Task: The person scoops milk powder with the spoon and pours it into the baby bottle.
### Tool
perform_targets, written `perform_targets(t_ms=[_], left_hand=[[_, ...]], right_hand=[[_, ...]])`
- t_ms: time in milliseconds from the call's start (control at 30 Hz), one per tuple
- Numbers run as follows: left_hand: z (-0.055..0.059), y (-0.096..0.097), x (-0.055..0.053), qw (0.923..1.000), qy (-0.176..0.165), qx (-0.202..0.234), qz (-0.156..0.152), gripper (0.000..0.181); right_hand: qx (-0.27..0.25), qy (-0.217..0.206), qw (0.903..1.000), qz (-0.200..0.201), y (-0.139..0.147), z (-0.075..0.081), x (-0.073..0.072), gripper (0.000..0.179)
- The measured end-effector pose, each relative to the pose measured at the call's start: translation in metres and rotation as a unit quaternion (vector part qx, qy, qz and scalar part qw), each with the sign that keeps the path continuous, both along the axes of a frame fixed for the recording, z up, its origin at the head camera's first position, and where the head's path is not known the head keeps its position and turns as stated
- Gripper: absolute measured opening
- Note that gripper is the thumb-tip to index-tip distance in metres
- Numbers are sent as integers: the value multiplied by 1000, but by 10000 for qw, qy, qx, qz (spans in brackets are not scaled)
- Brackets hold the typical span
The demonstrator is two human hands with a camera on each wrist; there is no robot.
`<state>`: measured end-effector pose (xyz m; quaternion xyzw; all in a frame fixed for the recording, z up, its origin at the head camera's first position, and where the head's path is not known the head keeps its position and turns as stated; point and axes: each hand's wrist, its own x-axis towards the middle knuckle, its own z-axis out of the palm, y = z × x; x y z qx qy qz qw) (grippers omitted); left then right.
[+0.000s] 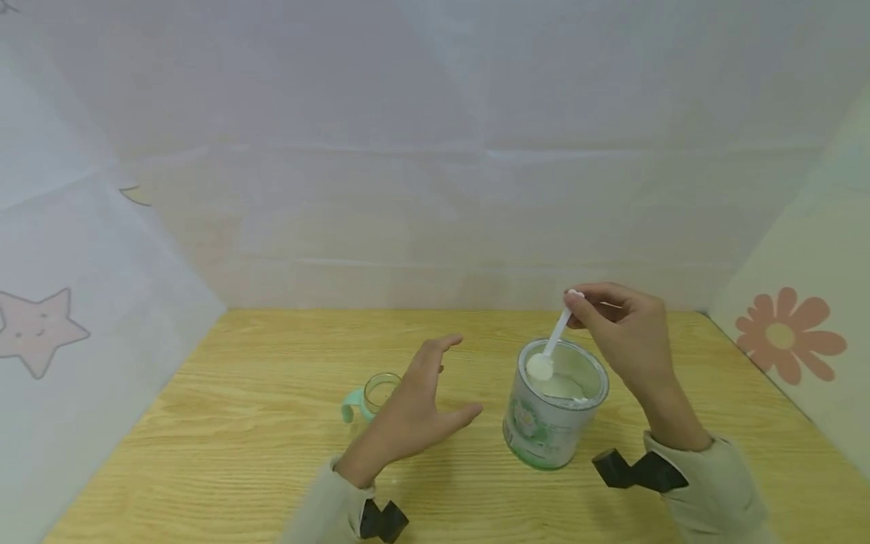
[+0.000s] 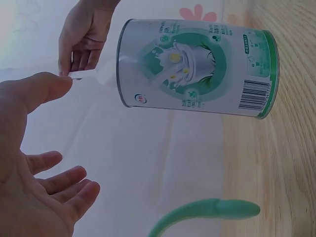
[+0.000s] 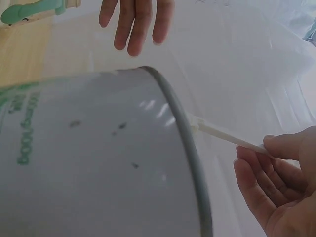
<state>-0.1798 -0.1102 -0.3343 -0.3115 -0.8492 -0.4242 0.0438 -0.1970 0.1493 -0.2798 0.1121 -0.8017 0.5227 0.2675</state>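
Note:
My right hand (image 1: 628, 332) pinches the end of a white measuring scoop's (image 1: 557, 332) handle between thumb and fingers. The scoop's bowl holds pale powder and sits at the mouth of an open milk powder can (image 1: 544, 427). More powder shows inside the can. In the left wrist view the can (image 2: 197, 69) shows a green and white label with a barcode. My left hand (image 1: 421, 408) hovers left of the can with fingers spread, holding nothing. Behind it, partly hidden, stands a baby bottle (image 1: 382, 389) with a mint green handle (image 1: 351, 404) and an open top.
A wood-grain table (image 1: 258, 423) carries these things. Pale cloth walls (image 1: 435, 204) enclose it at the back and both sides, with a star print on the left and a flower print (image 1: 780, 336) on the right.

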Motion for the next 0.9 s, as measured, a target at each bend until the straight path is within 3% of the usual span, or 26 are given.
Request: perform_targets(t_ms=[367, 900], left_hand=[[4, -33, 0, 9987, 344, 141, 357, 82], [0, -72, -3, 9965, -425, -150, 706, 93]], right_hand=[[-123, -779, 9967, 182, -6, 8, -6, 35], [-381, -910, 9934, 586, -38, 12, -12, 32]])
